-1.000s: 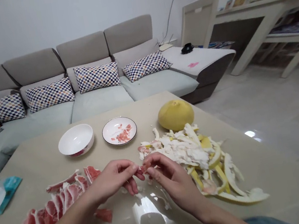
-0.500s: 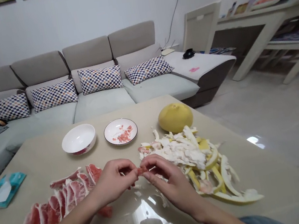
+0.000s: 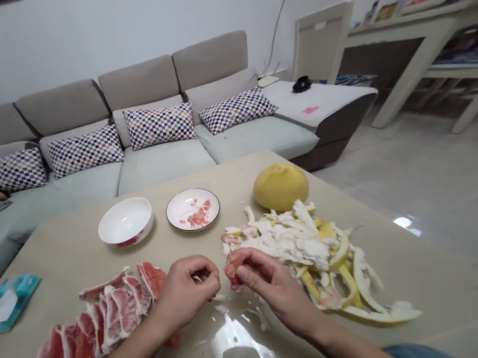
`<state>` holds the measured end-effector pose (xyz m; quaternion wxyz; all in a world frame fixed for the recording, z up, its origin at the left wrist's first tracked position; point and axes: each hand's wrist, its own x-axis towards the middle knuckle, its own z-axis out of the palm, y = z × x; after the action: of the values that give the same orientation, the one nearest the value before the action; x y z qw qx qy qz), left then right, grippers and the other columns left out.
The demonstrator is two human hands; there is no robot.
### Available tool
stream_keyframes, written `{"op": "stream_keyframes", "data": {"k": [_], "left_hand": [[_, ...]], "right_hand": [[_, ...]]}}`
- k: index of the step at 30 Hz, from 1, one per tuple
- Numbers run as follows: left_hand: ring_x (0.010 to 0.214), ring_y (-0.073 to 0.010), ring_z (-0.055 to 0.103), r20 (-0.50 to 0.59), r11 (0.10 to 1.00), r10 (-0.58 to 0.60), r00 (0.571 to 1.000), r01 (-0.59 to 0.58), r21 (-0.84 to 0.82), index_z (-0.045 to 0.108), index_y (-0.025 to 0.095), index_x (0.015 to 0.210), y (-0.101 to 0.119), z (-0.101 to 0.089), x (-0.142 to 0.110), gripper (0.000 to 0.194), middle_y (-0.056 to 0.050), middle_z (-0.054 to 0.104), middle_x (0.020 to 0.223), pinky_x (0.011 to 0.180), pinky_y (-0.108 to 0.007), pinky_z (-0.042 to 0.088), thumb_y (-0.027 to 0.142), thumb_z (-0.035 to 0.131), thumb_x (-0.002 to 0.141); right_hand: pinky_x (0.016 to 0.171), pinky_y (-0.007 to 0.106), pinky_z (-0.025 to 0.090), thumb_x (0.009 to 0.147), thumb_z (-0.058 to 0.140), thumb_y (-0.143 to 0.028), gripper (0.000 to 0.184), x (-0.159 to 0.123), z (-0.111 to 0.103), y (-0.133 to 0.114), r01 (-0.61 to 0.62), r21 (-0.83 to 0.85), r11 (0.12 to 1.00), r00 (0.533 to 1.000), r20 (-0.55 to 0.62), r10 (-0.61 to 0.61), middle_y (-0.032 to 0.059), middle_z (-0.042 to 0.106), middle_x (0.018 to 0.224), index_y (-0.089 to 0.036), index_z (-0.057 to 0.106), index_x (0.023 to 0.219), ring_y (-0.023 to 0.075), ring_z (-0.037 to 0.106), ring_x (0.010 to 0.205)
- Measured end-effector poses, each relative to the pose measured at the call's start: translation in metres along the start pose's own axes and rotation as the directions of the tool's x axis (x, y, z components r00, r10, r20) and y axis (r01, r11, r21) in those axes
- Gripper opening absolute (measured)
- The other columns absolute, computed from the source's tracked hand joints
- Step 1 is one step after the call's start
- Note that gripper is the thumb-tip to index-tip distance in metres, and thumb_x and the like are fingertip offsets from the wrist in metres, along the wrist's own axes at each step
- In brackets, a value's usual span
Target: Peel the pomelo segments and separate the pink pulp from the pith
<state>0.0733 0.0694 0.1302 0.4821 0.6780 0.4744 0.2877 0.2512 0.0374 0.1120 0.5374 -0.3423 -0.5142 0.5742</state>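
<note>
My right hand (image 3: 268, 284) pinches a small piece of pink pomelo flesh (image 3: 233, 270) between thumb and fingers above the table. Just left of it, my left hand (image 3: 190, 288) is closed, thumb against fingertips; whatever it may hold is too small to make out. A narrow gap separates the two hands. To the left lie several peeled pomelo segments (image 3: 119, 312) in a row, partly behind my left forearm. Beyond the hands stands a white plate with a dark rim (image 3: 175, 212), bearing loose bits of pink flesh. Pomelo peel and white pith (image 3: 293, 243) are heaped right of my right hand.
A whole yellow pomelo (image 3: 281, 187) rests behind the peel heap. Left of the plate is a white bowl (image 3: 124, 221). A blue tissue pack (image 3: 24, 292) lies at the left of the glossy table (image 3: 419, 271). A grey sofa (image 3: 163, 161) stands behind it.
My hands have parted slightly. The pomelo piece, held between both hands before, is now in my right hand and shows more of itself.
</note>
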Motion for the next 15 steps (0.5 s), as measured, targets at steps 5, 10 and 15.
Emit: {"op": "stream_keyframes", "data": {"k": [5,10,15], "left_hand": [[0.061,-0.0109,0.059,0.057,0.996,0.031,0.998,-0.036,0.086,0.07,0.018,0.083,-0.008,-0.002,-0.002,0.016,-0.003,0.069,0.085,0.059,-0.023,0.048,0.021,0.054,0.082],[0.06,-0.0114,0.061,0.016,1.0,-0.003,1.0,0.003,-0.024,0.067,0.021,0.099,0.0,-0.005,-0.011,0.022,-0.003,0.069,0.085,0.059,-0.024,0.05,0.036,0.055,0.088],[0.072,-0.013,0.063,-0.116,0.99,0.143,0.983,-0.142,0.014,0.067,0.023,0.096,0.006,0.0,-0.014,0.014,-0.002,0.066,0.095,0.061,-0.023,0.051,0.031,0.061,0.086]], "right_hand": [[0.072,0.024,0.049,0.091,0.06,-0.035,0.014,0.002,-0.006,0.0,0.024,0.0,1.0,1.0,-0.005,-0.024,0.0008,0.06,0.088,-0.021,0.061,0.095,0.0115,0.057,0.075],[0.075,0.025,0.048,0.09,0.061,-0.035,0.014,0.003,-0.006,0.002,0.022,-0.057,0.998,1.0,-0.016,-0.023,0.0007,0.062,0.087,-0.022,0.061,0.096,0.0126,0.057,0.078],[0.075,0.025,0.048,0.088,0.062,-0.035,0.015,0.0,-0.001,-0.001,0.033,-0.067,0.997,0.999,-0.013,-0.034,0.0009,0.063,0.085,-0.021,0.061,0.093,0.013,0.058,0.079]]}}
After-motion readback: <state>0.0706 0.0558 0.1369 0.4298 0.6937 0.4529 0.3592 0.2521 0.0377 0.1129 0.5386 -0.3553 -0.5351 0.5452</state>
